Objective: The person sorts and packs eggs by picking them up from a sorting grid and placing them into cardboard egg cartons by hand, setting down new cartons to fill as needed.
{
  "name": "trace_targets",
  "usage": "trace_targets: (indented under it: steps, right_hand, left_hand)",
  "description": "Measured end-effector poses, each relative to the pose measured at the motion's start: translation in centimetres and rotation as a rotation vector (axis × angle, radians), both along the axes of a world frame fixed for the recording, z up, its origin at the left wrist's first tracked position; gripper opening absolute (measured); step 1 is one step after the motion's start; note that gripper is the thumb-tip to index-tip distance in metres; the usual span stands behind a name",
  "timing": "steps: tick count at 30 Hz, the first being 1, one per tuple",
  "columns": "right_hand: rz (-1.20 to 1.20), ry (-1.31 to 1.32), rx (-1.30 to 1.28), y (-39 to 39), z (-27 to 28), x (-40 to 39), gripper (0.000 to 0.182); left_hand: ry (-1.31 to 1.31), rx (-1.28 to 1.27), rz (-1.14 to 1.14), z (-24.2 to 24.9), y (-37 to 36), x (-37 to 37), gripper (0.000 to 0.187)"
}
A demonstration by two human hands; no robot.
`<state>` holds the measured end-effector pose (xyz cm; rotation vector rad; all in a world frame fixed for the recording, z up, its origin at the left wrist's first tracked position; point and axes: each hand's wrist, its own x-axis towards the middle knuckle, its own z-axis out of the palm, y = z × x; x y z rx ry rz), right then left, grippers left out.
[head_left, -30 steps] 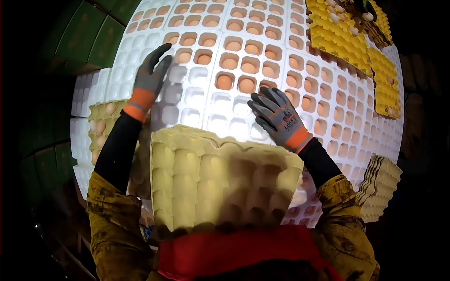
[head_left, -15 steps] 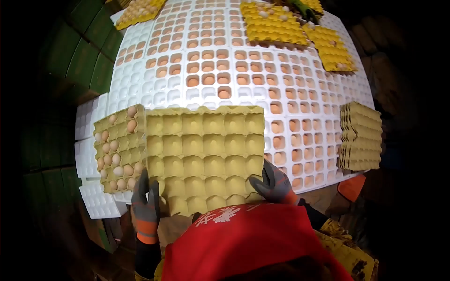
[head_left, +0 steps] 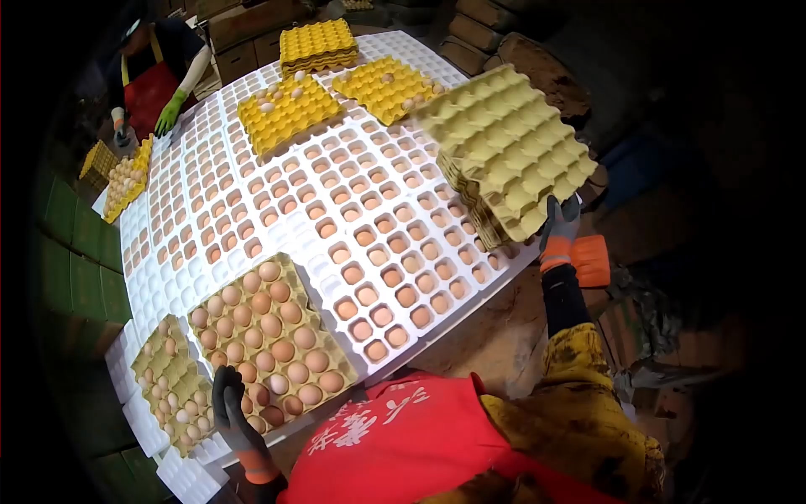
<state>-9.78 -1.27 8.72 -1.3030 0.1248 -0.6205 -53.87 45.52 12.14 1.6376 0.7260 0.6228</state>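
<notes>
1. The right hand (head_left: 558,231), in a grey glove with an orange cuff, is out at the right edge of the table, fingers closed on the near corner of an empty yellowish pulp egg tray (head_left: 508,143). That tray is tilted up and sits over a stack of empty trays (head_left: 474,206) just below it; can't tell if they're touching.
2. The left hand (head_left: 231,412), same kind of glove, is wrapped around the near edge of a full egg tray (head_left: 273,340) packed with brown eggs, so it's closed on that edge.
3. That full tray lies on the big white plastic grid (head_left: 252,210) covering the table, near the front-left edge. Another filled tray (head_left: 168,382) sits right beside it on the left.
4. Lots of the white grid's cells have single brown eggs in them.
5. Further back there are bright yellow trays (head_left: 290,109) with a few eggs on top.
6. At the far left corner a co-worker in a red apron has a green-gloved hand (head_left: 170,113) on the table edge.
</notes>
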Motion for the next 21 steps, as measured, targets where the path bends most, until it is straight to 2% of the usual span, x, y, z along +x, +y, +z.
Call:
trace_targets:
  steps: [4,6,8,10,15,17,19,20,21]
  right_hand:
    - [-0.192,0.015,-0.297,-6.0,-9.7,6.2,0.067]
    - [-0.235,0.174,-0.311,-4.1,-10.1,5.1,0.074]
    - [-0.255,0.255,-0.405,-3.5,-11.2,5.6,0.07]
    - [-0.241,0.292,-0.535,-3.7,-11.7,6.1,0.065]
    - [-0.119,0.282,-0.855,-5.7,-11.4,5.6,0.055]
    - [0.03,0.197,-0.836,-2.8,-9.4,2.4,0.051]
    - [0.4,0.193,-0.704,3.1,-7.0,-3.8,0.047]
    - [0.654,0.237,-0.644,7.0,-5.5,-8.1,0.046]
    - [0.904,0.28,-0.616,10.7,-4.1,-12.6,0.044]
  left_hand:
    - [-0.022,0.023,0.057,-0.9,-2.0,1.6,0.041]
    - [0.018,0.09,0.055,-2.3,-1.5,1.6,0.04]
    - [0.026,0.146,0.051,-1.9,-2.8,1.7,0.041]
    - [0.04,0.145,0.068,-3.1,-2.8,0.6,0.04]
    - [0.106,0.161,0.165,-1.7,-4.1,-1.8,0.036]
    - [0.081,0.061,0.191,-1.8,-4.2,-3.3,0.036]
    - [0.178,0.208,0.143,-1.8,-4.5,-4.4,0.036]
    - [0.322,0.469,-0.023,-0.9,-4.3,-4.5,0.039]
    - [0.331,0.665,-0.13,0.0,-4.7,-3.8,0.045]
